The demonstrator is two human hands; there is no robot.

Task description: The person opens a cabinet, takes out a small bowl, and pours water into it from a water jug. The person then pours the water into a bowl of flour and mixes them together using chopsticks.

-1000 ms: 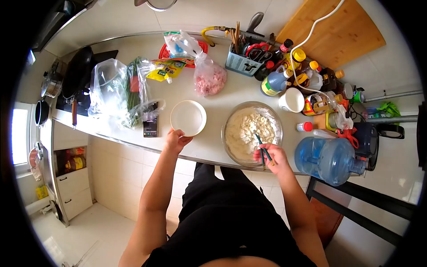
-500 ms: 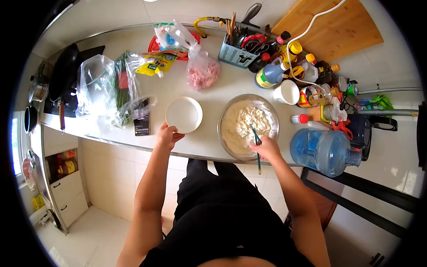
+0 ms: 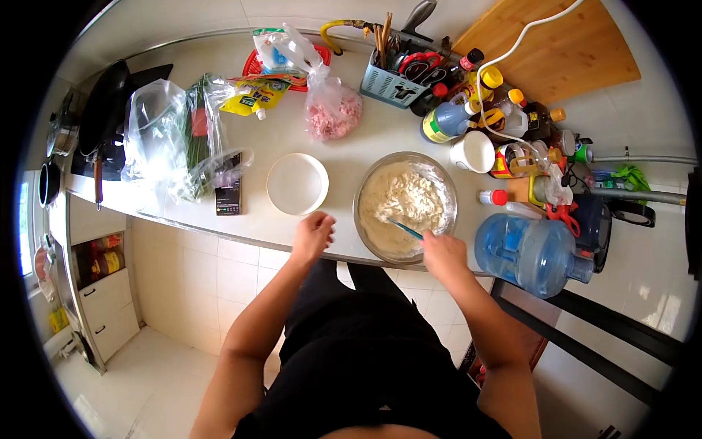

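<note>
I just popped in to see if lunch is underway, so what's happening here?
A person at a kitchen counter has green chopsticks in the right hand, their tips in a floury mixture inside a large bowl. The left hand, half-curled with nothing visible in it, is near a white bowl on the counter. Farther back lies a bag of pink, minced-looking food.

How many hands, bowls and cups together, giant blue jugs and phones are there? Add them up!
Hands: 2 (left hand, right hand)
Bowls and cups: 3 (white bowl, floury bowl, cup)
Giant blue jug: 1
Phone: 1
Total: 7
</note>
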